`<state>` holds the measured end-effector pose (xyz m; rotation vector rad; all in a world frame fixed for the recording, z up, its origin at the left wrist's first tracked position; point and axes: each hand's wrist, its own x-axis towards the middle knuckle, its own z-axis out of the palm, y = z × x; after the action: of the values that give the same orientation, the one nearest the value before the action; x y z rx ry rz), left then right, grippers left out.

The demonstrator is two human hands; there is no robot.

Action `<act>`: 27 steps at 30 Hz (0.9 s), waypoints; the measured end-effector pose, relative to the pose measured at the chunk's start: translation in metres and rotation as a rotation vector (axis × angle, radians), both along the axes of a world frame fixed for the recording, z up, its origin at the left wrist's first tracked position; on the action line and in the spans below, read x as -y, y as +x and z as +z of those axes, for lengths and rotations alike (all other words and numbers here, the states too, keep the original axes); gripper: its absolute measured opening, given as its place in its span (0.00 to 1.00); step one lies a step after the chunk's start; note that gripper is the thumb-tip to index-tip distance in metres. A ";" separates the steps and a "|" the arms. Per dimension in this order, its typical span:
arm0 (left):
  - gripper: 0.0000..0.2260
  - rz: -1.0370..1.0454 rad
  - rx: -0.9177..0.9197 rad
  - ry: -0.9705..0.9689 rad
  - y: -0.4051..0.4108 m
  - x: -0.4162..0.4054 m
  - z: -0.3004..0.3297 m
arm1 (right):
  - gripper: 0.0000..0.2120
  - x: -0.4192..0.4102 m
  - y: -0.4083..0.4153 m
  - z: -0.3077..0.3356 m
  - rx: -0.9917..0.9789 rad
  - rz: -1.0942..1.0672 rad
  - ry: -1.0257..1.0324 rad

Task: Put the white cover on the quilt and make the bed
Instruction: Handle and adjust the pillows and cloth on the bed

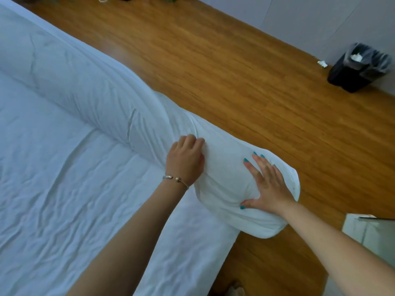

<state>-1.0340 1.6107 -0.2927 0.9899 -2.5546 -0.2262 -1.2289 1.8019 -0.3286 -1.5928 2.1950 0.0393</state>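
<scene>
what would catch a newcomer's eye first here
The long rolled white quilt running along the bed's edge, with both hands on its near end: the left hand gripping, the right hand pressing flat. Across the wooden floor, a black bin stands by the wall.

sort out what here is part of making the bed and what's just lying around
Part of the job:
rolled quilt
bed sheet
left hand, gripping the roll
right hand, pressed flat on the roll's end

Just lying about:
black bin
crumpled tissue on the floor
</scene>
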 end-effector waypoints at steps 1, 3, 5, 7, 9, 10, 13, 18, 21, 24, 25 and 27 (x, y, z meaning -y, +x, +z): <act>0.13 0.053 0.061 0.026 -0.012 0.014 0.004 | 0.63 0.000 0.000 -0.001 -0.004 -0.003 -0.002; 0.15 0.176 0.173 0.135 -0.032 0.034 0.014 | 0.63 0.001 -0.001 -0.002 -0.001 -0.013 -0.007; 0.12 0.311 0.276 0.226 -0.045 0.046 0.022 | 0.63 0.002 -0.003 -0.002 -0.005 -0.014 -0.011; 0.11 0.398 0.295 0.244 -0.049 0.054 0.027 | 0.63 0.000 -0.003 -0.003 -0.009 -0.011 -0.006; 0.10 0.435 0.247 0.286 -0.036 0.053 0.031 | 0.63 -0.002 -0.001 -0.005 -0.005 -0.026 -0.013; 0.09 0.467 0.185 0.335 -0.023 0.051 0.032 | 0.64 -0.003 0.000 -0.006 -0.005 -0.029 -0.014; 0.07 0.714 -0.128 0.424 0.040 0.038 0.025 | 0.63 -0.004 -0.001 -0.011 -0.008 -0.022 -0.042; 0.03 1.161 -0.334 0.786 0.089 0.031 -0.001 | 0.63 -0.010 0.001 -0.016 -0.028 0.088 -0.120; 0.03 1.108 -0.354 0.778 0.079 0.040 0.007 | 0.53 -0.005 0.002 -0.010 -0.057 0.068 -0.134; 0.05 1.037 -0.345 0.685 0.070 0.043 0.020 | 0.42 0.029 0.012 0.022 -0.142 -0.012 -0.110; 0.06 1.044 -0.350 0.693 0.068 0.041 0.020 | 0.39 0.044 0.019 0.035 -0.182 -0.026 -0.116; 0.05 1.079 -0.387 0.737 0.067 0.038 0.014 | 0.34 0.080 0.041 0.053 -0.217 -0.024 -0.212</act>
<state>-0.9668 1.5723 -0.2792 2.1438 -1.2883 -0.9310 -1.1878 1.7222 -0.2751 -1.7468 2.4538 -0.0301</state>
